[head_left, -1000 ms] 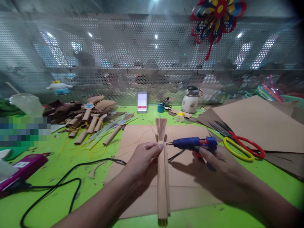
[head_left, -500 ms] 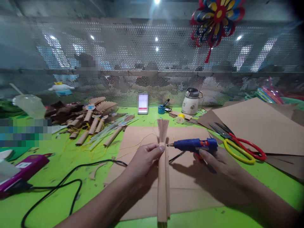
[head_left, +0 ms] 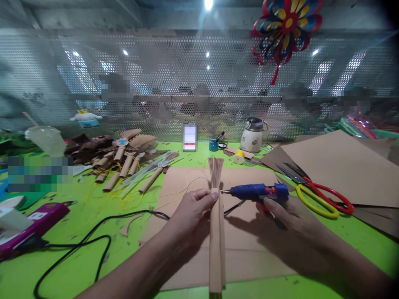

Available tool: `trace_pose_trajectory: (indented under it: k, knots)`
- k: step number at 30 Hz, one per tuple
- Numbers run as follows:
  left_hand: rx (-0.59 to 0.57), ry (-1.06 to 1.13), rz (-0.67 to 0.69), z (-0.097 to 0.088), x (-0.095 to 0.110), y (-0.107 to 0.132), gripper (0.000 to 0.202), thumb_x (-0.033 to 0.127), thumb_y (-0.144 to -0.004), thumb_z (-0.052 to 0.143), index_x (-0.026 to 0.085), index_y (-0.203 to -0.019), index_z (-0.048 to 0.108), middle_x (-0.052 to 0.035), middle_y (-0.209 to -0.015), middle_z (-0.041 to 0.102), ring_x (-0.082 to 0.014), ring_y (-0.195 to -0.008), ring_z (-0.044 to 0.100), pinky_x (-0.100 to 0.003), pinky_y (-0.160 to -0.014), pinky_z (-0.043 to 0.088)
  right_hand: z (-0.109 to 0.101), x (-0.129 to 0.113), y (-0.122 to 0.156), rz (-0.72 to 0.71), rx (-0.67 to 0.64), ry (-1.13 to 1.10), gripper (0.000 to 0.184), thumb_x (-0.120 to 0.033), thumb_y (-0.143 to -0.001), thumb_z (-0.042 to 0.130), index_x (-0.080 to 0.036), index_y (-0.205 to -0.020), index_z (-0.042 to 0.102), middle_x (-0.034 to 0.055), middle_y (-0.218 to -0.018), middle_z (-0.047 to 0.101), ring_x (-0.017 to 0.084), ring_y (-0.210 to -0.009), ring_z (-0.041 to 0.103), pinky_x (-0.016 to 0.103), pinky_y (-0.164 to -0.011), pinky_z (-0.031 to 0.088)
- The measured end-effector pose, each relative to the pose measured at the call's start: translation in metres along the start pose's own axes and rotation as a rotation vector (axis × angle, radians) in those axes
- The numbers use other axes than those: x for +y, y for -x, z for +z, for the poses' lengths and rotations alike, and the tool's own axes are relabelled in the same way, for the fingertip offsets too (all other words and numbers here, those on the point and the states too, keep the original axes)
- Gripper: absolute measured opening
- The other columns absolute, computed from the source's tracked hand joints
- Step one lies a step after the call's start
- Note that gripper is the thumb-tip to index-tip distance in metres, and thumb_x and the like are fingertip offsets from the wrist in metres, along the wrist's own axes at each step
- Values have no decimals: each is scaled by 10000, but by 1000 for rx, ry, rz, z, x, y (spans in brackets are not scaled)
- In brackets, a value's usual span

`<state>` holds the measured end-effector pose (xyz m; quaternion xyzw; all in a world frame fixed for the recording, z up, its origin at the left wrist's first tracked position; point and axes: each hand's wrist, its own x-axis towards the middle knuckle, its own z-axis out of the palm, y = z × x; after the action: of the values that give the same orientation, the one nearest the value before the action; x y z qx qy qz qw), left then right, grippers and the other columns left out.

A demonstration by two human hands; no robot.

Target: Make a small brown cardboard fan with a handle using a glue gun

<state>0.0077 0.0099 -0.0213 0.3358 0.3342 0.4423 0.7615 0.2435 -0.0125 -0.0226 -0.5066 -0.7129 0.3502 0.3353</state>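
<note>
My left hand [head_left: 198,207] pinches a folded strip of brown paper [head_left: 215,245] wrapped round the lower part of a pleated paper fan [head_left: 215,172], whose pleats spread a little at the top. In my right hand [head_left: 279,214] is a blue glue gun [head_left: 260,192], held level with its nozzle pointing left. The nozzle tip is at the strip's right edge, close to my left thumb; whether it touches cannot be made out. Beneath both hands lies a sheet of brown paper [head_left: 181,182]. A yellow thread [head_left: 174,194] curves across it on the left.
Scissors [head_left: 318,197] with red and yellow handles lie at the right, beside large brown sheets [head_left: 343,166]. Finished-looking paper pieces [head_left: 124,162] are heaped at the left. A black cord [head_left: 109,218] and purple power strip [head_left: 40,224] occupy the left front. A phone [head_left: 190,138] and jug [head_left: 252,136] stand behind.
The whole view has shifted slightly, everything sitting a little lower and to the right. Both hands keep their grip, and the nozzle stays beside the paper strip.
</note>
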Motion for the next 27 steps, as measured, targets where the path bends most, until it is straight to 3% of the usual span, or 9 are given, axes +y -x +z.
trace_pose_trajectory:
  k: [12, 19, 27]
  knots:
    - [18, 23, 11, 3, 0, 2, 166, 239, -725, 726, 85, -751, 669, -108, -697, 670, -147, -611, 612, -251, -611, 466, -1, -1, 1, -17, 9, 32, 453, -538, -916, 392, -169, -711, 558, 28, -650, 512, 149, -588, 466, 266, -530, 373]
    - [-8, 1, 20, -1, 0, -1, 155, 233, -768, 696, 81, -769, 662, -53, -652, 633, -88, -575, 556, -191, -568, 409, -1, -4, 2, -25, 20, 66, 440, -529, -917, 398, -167, -736, 570, 23, -655, 524, 142, -588, 483, 250, -519, 394]
    - [24, -64, 10, -2, 1, 0, 159, 243, -785, 674, 85, -798, 658, -41, -630, 610, -98, -559, 548, -227, -594, 424, -2, -7, 2, -59, -3, 100, 415, -508, -924, 393, -176, -725, 544, 25, -672, 527, 146, -609, 496, 252, -539, 413]
